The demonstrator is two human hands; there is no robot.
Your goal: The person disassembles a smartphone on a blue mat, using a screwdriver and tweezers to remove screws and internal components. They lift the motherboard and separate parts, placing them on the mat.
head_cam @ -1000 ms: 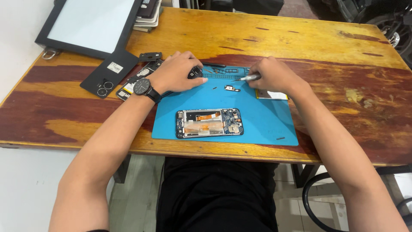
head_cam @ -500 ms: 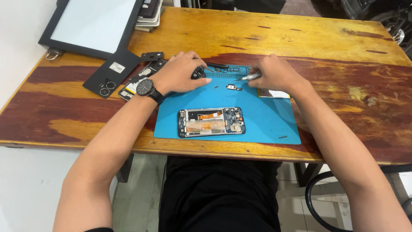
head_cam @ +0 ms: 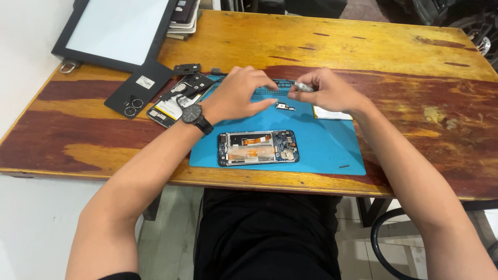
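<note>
An opened phone [head_cam: 258, 147] lies face down on a blue work mat [head_cam: 321, 150], its boards and orange flex cable showing. My left hand [head_cam: 241, 94], with a black wristwatch [head_cam: 196, 116] on its wrist, rests at the mat's back edge. Its fingers are spread and reach toward my right hand, and I see nothing in them. My right hand [head_cam: 327, 93] pinches a thin silver tool [head_cam: 301, 86] that points left at my left fingertips. A small loose part [head_cam: 284, 107] lies on the mat below both hands.
A white card [head_cam: 332, 114] sits on the mat under my right wrist. Left of the mat lie a black back cover [head_cam: 136, 89] and another stripped phone body [head_cam: 176, 99]. A large black-framed panel [head_cam: 116, 31] and a stack of items [head_cam: 184, 14] occupy the table's far left.
My left fingers have slid right along the mat's back edge to meet the tool tip. The small black round object they touched is now hidden. My right hand keeps its grip.
</note>
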